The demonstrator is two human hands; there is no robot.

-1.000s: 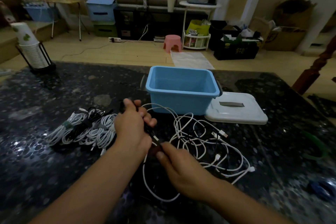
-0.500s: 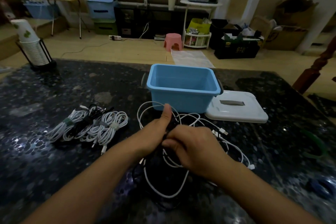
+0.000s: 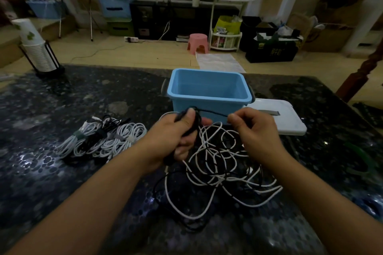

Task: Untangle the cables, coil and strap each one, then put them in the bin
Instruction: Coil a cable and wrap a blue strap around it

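A black cable (image 3: 211, 112) runs taut between my two hands above the dark table. My left hand (image 3: 178, 138) grips loops of it in a curled fist, thumb up. My right hand (image 3: 255, 128) pinches the cable's other stretch between thumb and fingers. Under and between the hands lies a tangle of white cables (image 3: 223, 163) mixed with black strands. Several coiled and strapped cables (image 3: 103, 141) lie in a row to the left. The blue bin (image 3: 209, 101) stands open just behind my hands, with nothing visible inside.
The bin's white lid (image 3: 290, 122) lies flat to the right of the bin. A stack of paper cups in a black wire holder (image 3: 35, 47) stands at the table's far left. A green strap (image 3: 360, 159) lies at the right. The table's far edge runs behind the bin.
My hands have lifted and moved apart, drawing the black cable taut between them. The white tangle now lies spread below instead of under my right hand.
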